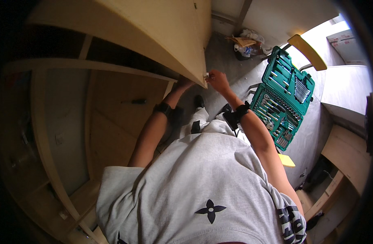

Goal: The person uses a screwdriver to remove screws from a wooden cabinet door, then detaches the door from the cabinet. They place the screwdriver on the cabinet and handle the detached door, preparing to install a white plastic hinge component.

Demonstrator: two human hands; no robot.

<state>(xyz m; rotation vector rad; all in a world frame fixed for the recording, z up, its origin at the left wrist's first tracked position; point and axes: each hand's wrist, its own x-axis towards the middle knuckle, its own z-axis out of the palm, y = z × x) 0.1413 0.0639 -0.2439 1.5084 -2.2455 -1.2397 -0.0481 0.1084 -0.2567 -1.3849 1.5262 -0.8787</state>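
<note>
A light wooden cabinet door (170, 36) stands swung out in front of me. At its lower corner my right hand (218, 80) is closed, its fingertips pinching a small whitish fitting (206, 75) at the door's edge. My left hand (184, 84) reaches to the other face of the same corner; the door hides its fingers. Behind my left arm, a dark-handled screwdriver (138, 101) lies on the wooden board inside the cabinet (113, 118).
To my right, an open green tool case (290, 83) with sockets, wrenches and bits rests on a yellow-backed chair (307, 52). Bagged odds and ends (250, 44) sit on the grey floor (223, 53) near the wall. More wooden furniture (343, 150) stands at the right.
</note>
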